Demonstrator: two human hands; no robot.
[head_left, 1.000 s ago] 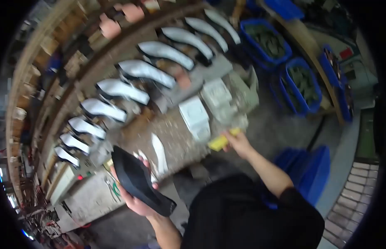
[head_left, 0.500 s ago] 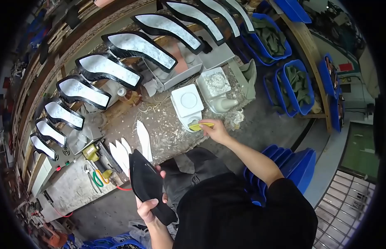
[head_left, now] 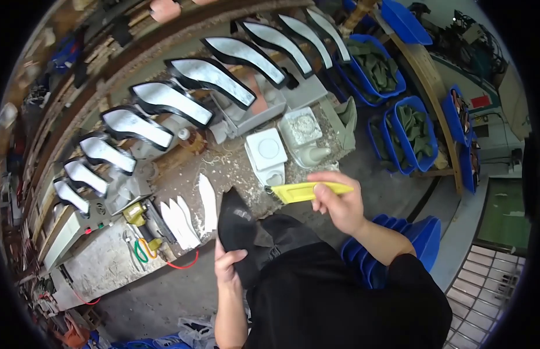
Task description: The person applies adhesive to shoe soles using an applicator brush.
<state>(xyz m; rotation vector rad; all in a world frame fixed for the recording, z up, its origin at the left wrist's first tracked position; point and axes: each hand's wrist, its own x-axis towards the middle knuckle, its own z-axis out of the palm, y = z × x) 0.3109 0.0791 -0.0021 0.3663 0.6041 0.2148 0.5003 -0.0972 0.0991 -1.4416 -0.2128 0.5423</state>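
My left hand (head_left: pixel 228 264) is closed around a black shoe upper (head_left: pixel 236 224), which stands pointed end up over the bench's front edge. Light marks show on its upper part. In my right hand (head_left: pixel 341 203) is a yellow brush (head_left: pixel 296 193), its dark tip pointing left toward the shoe upper, apart from it. Just beyond the brush tip is a white lidded glue container (head_left: pixel 266 151) with a small front opening. Beside it, a white tub (head_left: pixel 302 125) holds whitish clumpy material, and a white squeeze bottle (head_left: pixel 315 155) lies before it.
White pointed insole-like pieces (head_left: pixel 180 224) lie on the stained bench (head_left: pixel 107 264), left of my left hand. Several black shoes with white soles (head_left: pixel 212 78) line the rack behind. Scissors (head_left: pixel 143 250) sit at left. Blue bins (head_left: pixel 412 131) with green cloth stand at right.
My right hand has lifted the brush from the glue container's opening and brought it nearer me. My left hand has shifted right and up with the shoe upper. The view has tilted slightly.
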